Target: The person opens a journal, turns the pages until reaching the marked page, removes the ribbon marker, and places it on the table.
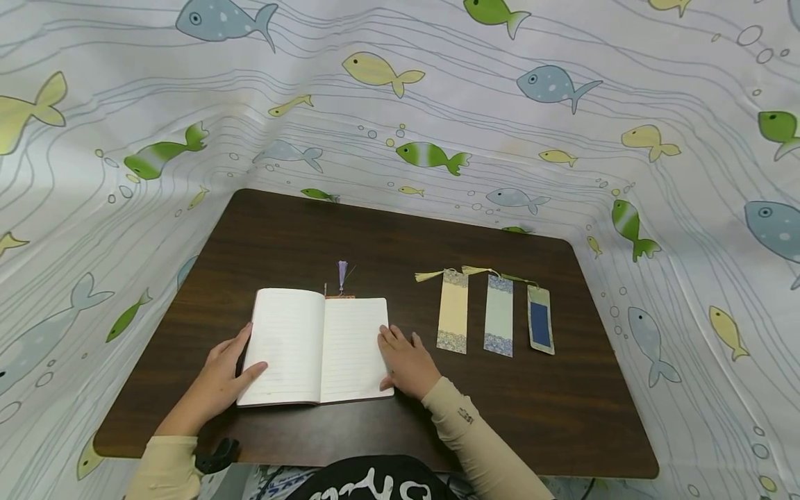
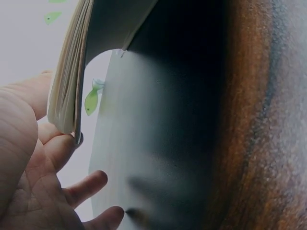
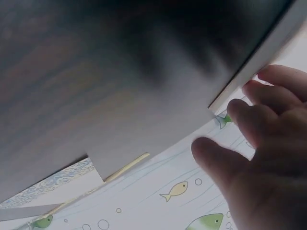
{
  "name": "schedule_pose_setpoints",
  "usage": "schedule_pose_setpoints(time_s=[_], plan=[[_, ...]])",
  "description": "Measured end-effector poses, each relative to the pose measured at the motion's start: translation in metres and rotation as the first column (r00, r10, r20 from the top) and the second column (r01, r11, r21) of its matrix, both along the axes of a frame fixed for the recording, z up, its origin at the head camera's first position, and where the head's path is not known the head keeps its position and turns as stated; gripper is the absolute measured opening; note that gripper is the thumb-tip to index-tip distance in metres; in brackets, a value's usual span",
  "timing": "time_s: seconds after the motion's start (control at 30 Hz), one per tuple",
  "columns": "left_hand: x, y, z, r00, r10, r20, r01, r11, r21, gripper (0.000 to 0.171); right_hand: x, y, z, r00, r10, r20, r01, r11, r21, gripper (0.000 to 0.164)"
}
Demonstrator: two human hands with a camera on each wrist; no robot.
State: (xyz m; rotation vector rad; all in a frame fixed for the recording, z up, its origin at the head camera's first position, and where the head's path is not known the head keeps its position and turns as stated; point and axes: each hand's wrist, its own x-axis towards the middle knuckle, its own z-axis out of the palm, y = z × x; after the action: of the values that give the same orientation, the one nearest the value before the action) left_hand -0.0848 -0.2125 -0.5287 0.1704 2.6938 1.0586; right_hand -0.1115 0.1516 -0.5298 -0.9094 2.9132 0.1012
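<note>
An open notebook (image 1: 353, 351) with lined pages lies on the dark wooden table (image 1: 325, 236). My left hand (image 1: 219, 378) grips its left side, thumb over the page edge. In the left wrist view the page stack (image 2: 69, 72) sits between thumb and fingers, which reach under the cover. My right hand (image 1: 409, 361) rests along the right page's outer edge with fingers extended and lightly bent; in the right wrist view its fingertips (image 3: 235, 106) are right at the notebook's edge. A purple tassel (image 1: 342, 273) sticks out beyond the notebook's top near the spine, its bookmark mostly hidden.
To the right lie three tasselled bookmarks: a yellow one (image 1: 453, 312), a pale green one (image 1: 499, 316) and one with a blue panel (image 1: 540, 323). A fish-patterned cloth (image 1: 350, 125) surrounds the table. A dark strap (image 1: 219, 456) is at the left wrist.
</note>
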Motion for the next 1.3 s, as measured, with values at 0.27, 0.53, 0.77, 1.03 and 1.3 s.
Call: schedule_pose_setpoints(time_s=[0.27, 0.53, 0.77, 1.03, 1.3], plan=[[0.001, 0.001, 0.002, 1.000, -0.009, -0.002, 0.009, 1.000, 0.007, 0.091, 0.001, -0.003, -0.011, 0.972, -0.045, -0.233, 0.020, 0.994, -0.106, 0.080], [0.001, 0.001, 0.003, 1.000, -0.009, 0.003, 0.009, 1.000, 0.012, 0.089, -0.003, -0.012, -0.005, 0.995, -0.091, -0.037, 0.069, 0.916, -0.395, 0.118], [0.001, 0.000, 0.005, 1.000, -0.017, -0.004, 0.017, 1.000, 0.009, 0.089, 0.001, -0.027, 0.012, 0.879, 0.220, 0.422, 0.173, 0.678, -0.714, 0.105], [0.001, -0.002, 0.003, 0.999, -0.030, -0.040, 0.031, 0.999, 0.011, 0.087, 0.010, -0.053, 0.020, 0.769, 0.376, 0.517, 0.178, 0.650, -0.738, 0.097], [0.005, -0.003, 0.005, 0.998, -0.029, -0.050, 0.036, 0.989, 0.147, 0.065, 0.009, -0.069, 0.017, 0.837, 0.411, 0.362, -0.115, 0.779, -0.617, 0.083]])
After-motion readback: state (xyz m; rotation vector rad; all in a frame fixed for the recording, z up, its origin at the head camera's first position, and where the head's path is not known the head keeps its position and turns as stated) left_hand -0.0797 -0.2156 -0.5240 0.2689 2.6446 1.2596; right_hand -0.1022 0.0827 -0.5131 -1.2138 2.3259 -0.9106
